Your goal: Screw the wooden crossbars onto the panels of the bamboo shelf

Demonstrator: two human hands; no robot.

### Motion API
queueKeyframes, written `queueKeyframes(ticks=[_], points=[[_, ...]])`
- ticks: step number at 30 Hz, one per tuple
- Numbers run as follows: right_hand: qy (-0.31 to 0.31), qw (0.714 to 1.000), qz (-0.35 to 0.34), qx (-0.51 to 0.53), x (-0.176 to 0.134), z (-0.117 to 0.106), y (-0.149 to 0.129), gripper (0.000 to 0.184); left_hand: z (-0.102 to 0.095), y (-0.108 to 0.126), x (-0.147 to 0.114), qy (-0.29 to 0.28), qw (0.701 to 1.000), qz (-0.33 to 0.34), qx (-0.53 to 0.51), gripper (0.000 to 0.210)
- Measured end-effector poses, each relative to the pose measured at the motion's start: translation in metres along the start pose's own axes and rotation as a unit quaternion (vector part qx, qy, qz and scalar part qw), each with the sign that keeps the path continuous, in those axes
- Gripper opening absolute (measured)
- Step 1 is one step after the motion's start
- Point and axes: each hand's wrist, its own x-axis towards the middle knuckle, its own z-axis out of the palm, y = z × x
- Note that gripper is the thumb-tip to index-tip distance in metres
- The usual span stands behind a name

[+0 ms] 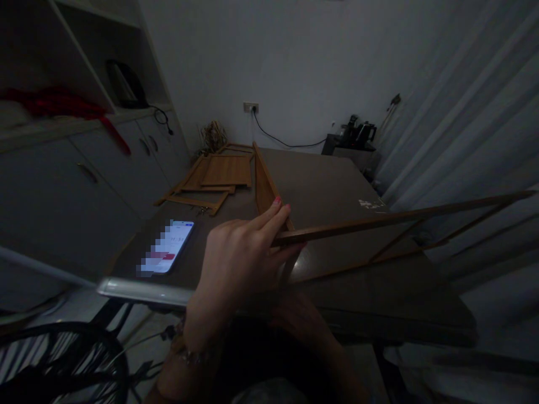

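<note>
The left hand is closed around the near corner of a wooden frame, thumb and fingers pinching the wood where two parts meet. The right hand is lower, in shadow by the near edge of the desk, below that corner; whether it grips anything I cannot tell. The frame stands raised at the near side of the desk: a long bar runs from the left hand out to the right, past the desk's right side, with thinner bars slanting beneath it, while a wooden panel reaches from the same corner toward the back wall. Left of the hands, a phone lies on the desk with its screen lit. Just beyond it are small metal bits, next to an open wooden piece, and behind that a flat board overlaps other wooden parts. A dry, tangled bundle is at the far left corner. White scraps lie toward the desk's right edge. Farther out, a black cord hangs from a wall socket, a kettle stands on the left shelf near red cloth, and a pale curtain covers the right side.
</note>
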Motion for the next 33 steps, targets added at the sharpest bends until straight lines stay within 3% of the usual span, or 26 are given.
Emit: queueKeyframes(ticks=[5, 15, 21, 26, 33], points=[[0.058, 0.998, 0.004, 0.008, 0.006, -0.003, -0.005, 0.025, 0.000, 0.001, 0.000, -0.004, 1.000, -0.004, 0.001, 0.046], [0.098, 0.994, -0.024, -0.041, 0.001, 0.005, -0.004, 0.010, 0.000, -0.001, 0.000, -0.001, 1.000, -0.001, -0.007, 0.049], [0.077, 0.996, -0.028, -0.047, 0.006, 0.002, -0.002, 0.016, 0.002, -0.001, 0.000, 0.006, 1.000, 0.005, 0.002, 0.048], [0.103, 0.992, -0.012, -0.067, 0.009, 0.006, -0.007, 0.018, 0.002, -0.001, -0.001, 0.011, 1.000, 0.004, 0.009, 0.049], [0.133, 0.988, 0.049, -0.065, 0.011, 0.014, -0.016, 0.037, 0.002, -0.001, -0.001, 0.008, 1.000, 0.001, 0.002, 0.050]])
